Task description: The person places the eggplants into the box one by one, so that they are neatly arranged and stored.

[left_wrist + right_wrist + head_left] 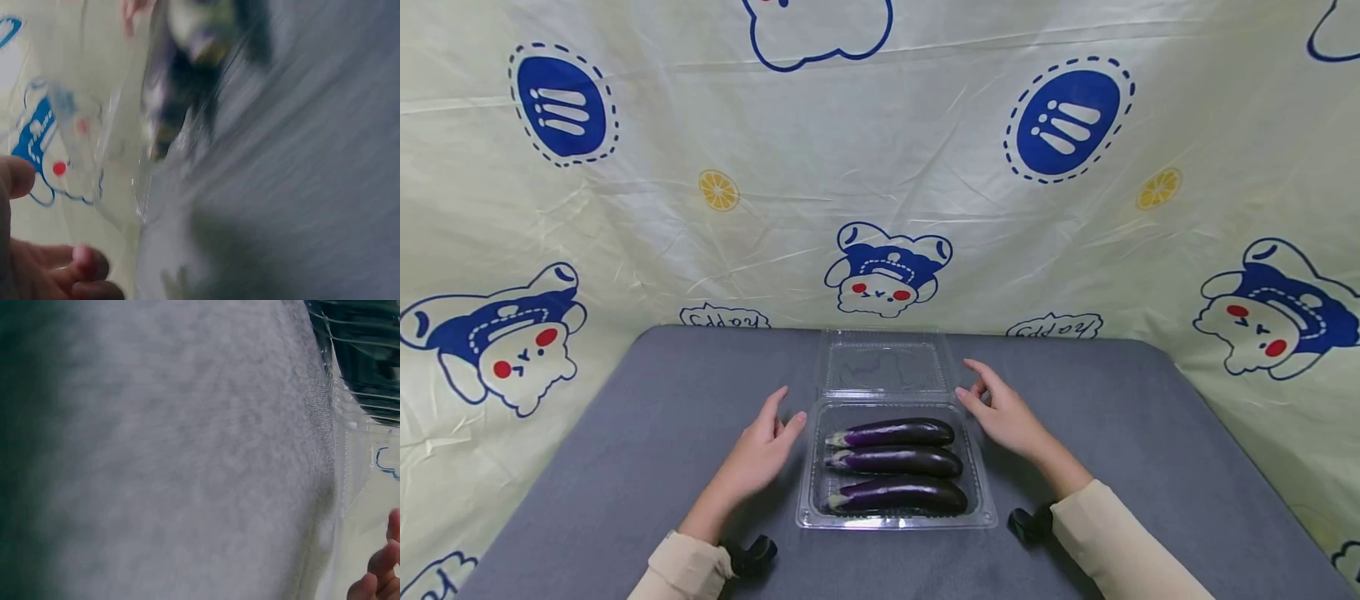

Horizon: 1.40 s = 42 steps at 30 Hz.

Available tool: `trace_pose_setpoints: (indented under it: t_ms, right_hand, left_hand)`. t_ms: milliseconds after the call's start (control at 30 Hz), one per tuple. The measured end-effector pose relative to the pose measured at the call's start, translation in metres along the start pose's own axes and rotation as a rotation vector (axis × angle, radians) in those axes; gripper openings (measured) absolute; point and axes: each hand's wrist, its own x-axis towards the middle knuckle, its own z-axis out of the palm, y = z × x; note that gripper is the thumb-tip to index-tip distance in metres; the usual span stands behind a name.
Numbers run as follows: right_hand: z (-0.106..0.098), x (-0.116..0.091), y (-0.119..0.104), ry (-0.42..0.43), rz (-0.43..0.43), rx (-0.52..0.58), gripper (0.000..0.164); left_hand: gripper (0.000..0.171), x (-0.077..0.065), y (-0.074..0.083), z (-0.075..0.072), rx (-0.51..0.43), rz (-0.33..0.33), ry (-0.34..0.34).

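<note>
Three dark purple eggplants [895, 461] lie side by side in a clear plastic clamshell box [897, 523], stem ends toward the left. The box's lid [886, 367] is folded back, away from the person. My left hand [762, 450] hovers just left of the box, thumb and fingers apart, holding nothing. On the other side, my right hand [1006, 414] is beside the lid's hinge end, its fingers loosely bent and free of any object. In the left wrist view the eggplant stems [165, 134] are blurred behind the clear wall.
A grey cloth-covered table [700, 400] bears the box. Behind it hangs a pale curtain [925, 167] printed with blue cartoon figures and orange slices. A black wrist strap mount shows at the left cuff [754, 557], another at the right cuff [1032, 525].
</note>
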Motion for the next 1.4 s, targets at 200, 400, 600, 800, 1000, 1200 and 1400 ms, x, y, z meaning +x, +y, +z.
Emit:
trace_pose_setpoints:
  t_ms: [200, 400, 600, 800, 1000, 1200, 1400]
  right_hand:
    - [0.002, 0.006, 0.003, -0.095, 0.094, 0.050, 0.069]
    - [0.004, 0.011, 0.004, -0.176, 0.175, 0.065, 0.075]
    - [0.006, 0.016, 0.001, -0.206, 0.222, 0.084, 0.070]
    - [0.007, 0.017, 0.000, -0.209, 0.173, 0.143, 0.061]
    - [0.006, 0.016, 0.000, -0.173, 0.122, 0.193, 0.058]
    - [0.006, 0.016, 0.002, -0.116, 0.036, 0.201, 0.055]
    - [0.005, 0.014, 0.000, -0.047, -0.014, 0.147, 0.050]
  left_hand:
    - [0.068, 0.029, -0.005, -0.005, -0.081, -0.052, -0.146]
    - [0.065, 0.052, -0.006, 0.001, -0.181, -0.134, -0.189]
    - [0.064, 0.064, -0.003, 0.010, -0.235, -0.122, -0.193]
    - [0.058, 0.068, 0.000, 0.015, -0.292, -0.080, -0.161]
    - [0.056, 0.067, 0.004, 0.017, -0.284, -0.032, -0.076]
    - [0.052, 0.065, 0.005, 0.016, -0.238, 0.030, 0.027]
    - [0.050, 0.066, 0.006, 0.013, -0.215, 0.087, 0.076]
